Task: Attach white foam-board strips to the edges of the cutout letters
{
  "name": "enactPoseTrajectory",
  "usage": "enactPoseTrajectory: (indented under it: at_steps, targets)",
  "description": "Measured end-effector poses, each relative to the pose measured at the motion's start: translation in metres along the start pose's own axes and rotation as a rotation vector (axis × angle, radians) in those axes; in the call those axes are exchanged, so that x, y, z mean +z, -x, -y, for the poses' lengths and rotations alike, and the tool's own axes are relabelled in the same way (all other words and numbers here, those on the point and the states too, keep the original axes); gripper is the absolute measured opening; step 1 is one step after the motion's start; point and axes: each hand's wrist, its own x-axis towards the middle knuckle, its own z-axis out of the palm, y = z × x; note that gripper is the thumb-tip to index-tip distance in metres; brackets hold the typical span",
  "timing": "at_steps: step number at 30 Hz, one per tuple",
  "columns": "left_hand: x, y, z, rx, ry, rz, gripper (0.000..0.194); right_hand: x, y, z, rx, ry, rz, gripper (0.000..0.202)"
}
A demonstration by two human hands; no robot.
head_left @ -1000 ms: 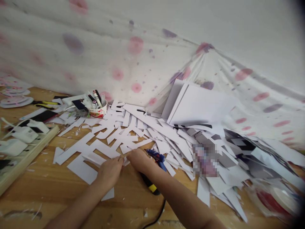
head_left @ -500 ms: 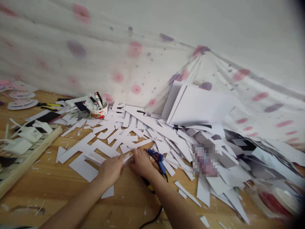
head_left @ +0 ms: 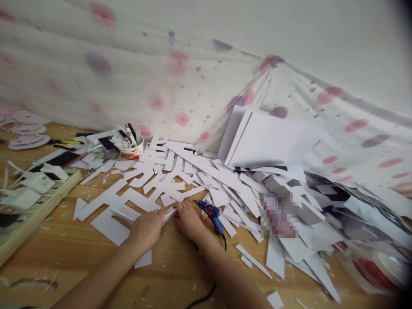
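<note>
White card strip (head_left: 170,214) lies on the wooden floor (head_left: 80,262) between both hands, pinched at each end so that it stays flat and steady. The left hand (head_left: 146,229) grips its near end with fingers curled over the edge, palm down; the right hand (head_left: 188,219) clasps the other end in the same way, the two hands almost touching. Just beside the right hand, a blue glue gun (head_left: 210,213) rests on the scraps with its nozzle turned toward the strip, close enough to reach quickly; its black cord (head_left: 206,296) trails back along the floor under the right forearm. Around the hands, white card offcuts (head_left: 154,180) spread in a loose fan, thicker toward the right, where they pile against larger white boards (head_left: 264,141) leaning on a spotted curtain (head_left: 180,86). Farther left, a paper cup of markers (head_left: 131,148) stands upright near the curtain, and a wooden frame (head_left: 38,210) holds white pieces at the edge.
</note>
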Motion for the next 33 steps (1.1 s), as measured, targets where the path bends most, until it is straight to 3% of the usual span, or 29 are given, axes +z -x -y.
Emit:
enactPoseTrajectory:
  at_steps: [9, 15, 22, 25, 33]
  targets:
    - [0.000, 0.001, 0.000, -0.007, 0.002, 0.010, 0.033, 0.003, -0.003, -0.004, -0.053, 0.002, 0.003, 0.035]
    - [0.000, 0.001, 0.000, -0.018, 0.016, 0.014, 0.032, 0.003, 0.001, -0.005, 0.098, -0.109, -0.209, 0.036]
    - [-0.003, 0.002, -0.001, -0.031, 0.049, 0.030, 0.033, -0.002, 0.011, 0.007, 0.123, -0.053, -0.334, 0.027]
    - [-0.004, 0.002, 0.000, -0.034, 0.073, 0.034, 0.034, -0.005, 0.011, 0.009, 0.118, -0.020, -0.359, 0.019]
    - [-0.004, 0.004, 0.000, -0.026, 0.084, 0.017, 0.032, -0.005, 0.007, 0.011, 0.224, -0.086, -0.355, 0.022]
